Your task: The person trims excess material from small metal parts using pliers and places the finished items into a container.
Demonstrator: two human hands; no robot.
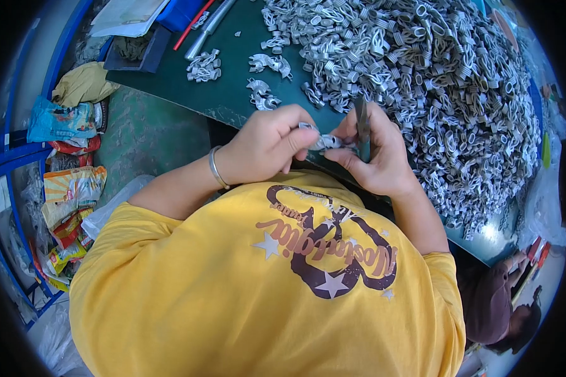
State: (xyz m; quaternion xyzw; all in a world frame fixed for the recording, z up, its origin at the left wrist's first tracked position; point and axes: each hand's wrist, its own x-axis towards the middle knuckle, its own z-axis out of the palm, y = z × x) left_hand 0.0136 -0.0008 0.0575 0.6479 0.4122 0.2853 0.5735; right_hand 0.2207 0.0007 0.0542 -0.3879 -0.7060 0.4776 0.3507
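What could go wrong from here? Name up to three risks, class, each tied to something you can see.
1. The flat tool in the right hand could slip and catch the left hand, which is close by.
2. The small metal piece held between the fingertips might drop, perhaps off the nearby edge of the table.
3. The heap of metal parts might spill if the right forearm brushes it.

The person wears a yellow short-sleeved T-shirt. Its front bears a dark purple print, pale stars and brownish lettering. A silver-coloured bangle encircles the left wrist.
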